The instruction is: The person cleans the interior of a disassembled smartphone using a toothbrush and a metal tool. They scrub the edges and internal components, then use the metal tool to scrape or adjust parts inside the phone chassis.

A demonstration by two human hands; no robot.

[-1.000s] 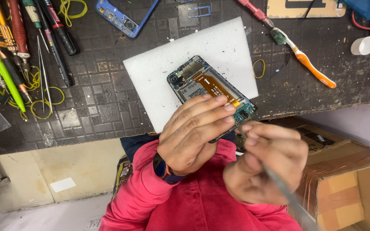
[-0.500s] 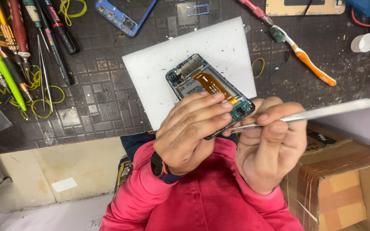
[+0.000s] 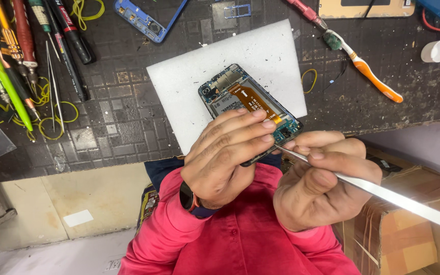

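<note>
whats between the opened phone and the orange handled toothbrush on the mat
In the head view, the white pad's right edge and a yellow rubber band on the dark mat lie between the opened phone and the toothbrush.

Dark gridded work mat (image 3: 113,132) on bench, beige floor (image 3: 92,198) below, cardboard box (image 3: 408,239) beside

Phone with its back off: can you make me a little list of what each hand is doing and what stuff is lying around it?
Left hand: grips the opened phone, fingers across its lower end
Right hand: holds a thin metal tool, tip at the phone's lower edge
Under the phone: white pad on a dark mat
Nearby: toothbrush, tweezers, screwdrivers, yellow rubber bands
Below: cardboard box
</note>
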